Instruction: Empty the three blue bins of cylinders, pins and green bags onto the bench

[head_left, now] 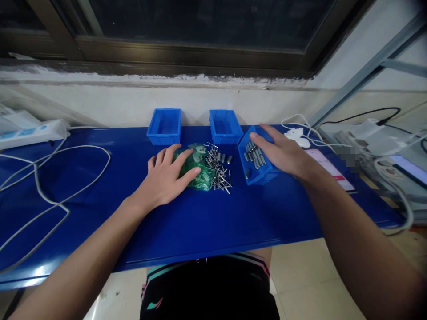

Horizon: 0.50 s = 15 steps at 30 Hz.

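My left hand (167, 173) lies with fingers spread at the left edge of a green plastic bag (200, 175), touching it; whitish pieces show through the film. Against the bag's right side is a loose pile of pop rivets (220, 175) with thin shanks. A few short grey metal cylinders (229, 159) lie beside the pile. My right hand (283, 149) grips the right side of a blue bin (256, 180), its thumb over the rim; some fingers are hidden. Inside this bin, which sits askew, are several grey cylinders (256, 155).
Two more blue bins, the left one (164, 140) and the middle one (227, 138), stand by the wall. White cables (63, 205) loop across the table's left side near a power strip (36, 133). A phone (328, 169) and crumpled white tissue (298, 137) lie at right.
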Tool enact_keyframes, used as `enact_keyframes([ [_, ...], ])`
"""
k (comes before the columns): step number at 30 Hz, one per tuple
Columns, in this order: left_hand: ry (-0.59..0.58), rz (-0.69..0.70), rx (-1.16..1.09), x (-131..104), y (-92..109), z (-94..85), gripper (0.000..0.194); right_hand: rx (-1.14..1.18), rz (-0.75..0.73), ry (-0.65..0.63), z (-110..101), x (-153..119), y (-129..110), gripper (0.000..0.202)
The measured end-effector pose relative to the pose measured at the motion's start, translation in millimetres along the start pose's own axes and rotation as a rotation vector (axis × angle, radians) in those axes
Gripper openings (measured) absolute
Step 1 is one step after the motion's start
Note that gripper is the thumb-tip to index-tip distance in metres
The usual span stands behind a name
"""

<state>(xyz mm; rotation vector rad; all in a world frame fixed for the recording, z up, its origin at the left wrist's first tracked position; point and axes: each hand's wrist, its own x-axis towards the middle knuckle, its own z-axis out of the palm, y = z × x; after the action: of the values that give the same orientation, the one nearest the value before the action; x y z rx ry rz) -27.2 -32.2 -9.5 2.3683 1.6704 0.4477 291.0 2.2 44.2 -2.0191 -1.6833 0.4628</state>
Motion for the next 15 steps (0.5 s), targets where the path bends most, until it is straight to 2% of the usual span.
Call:
enact_keyframes([
  [3, -0.011, 0.000, -0.009, 0, 0, 0.4, 0.073, 0.157, -0.022, 0.115, 1, -9, 8, 0.084],
  [6, -0.010, 0.004, -0.012, 0, 0, 0.4, 0.073, 0.338, -0.192, 0.253, 12, -28, 21, 0.072],
  [10, -0.010, 0.003, -0.012, 0, 1, 0.1, 0.072, 0.347, -0.463, 0.374, 37, -55, 36, 0.093],
  [12, -0.011, 0.004, -0.016, 0, 1, -0.2, 0.072, 0.340, -0.477, 0.424, 48, -64, 39, 0.104],
  [15, -0.009, 0.002, -0.016, 0, 1, -0.5, 0.072, 0.382, -0.356, 0.407, 57, -71, 41, 0.112],
])
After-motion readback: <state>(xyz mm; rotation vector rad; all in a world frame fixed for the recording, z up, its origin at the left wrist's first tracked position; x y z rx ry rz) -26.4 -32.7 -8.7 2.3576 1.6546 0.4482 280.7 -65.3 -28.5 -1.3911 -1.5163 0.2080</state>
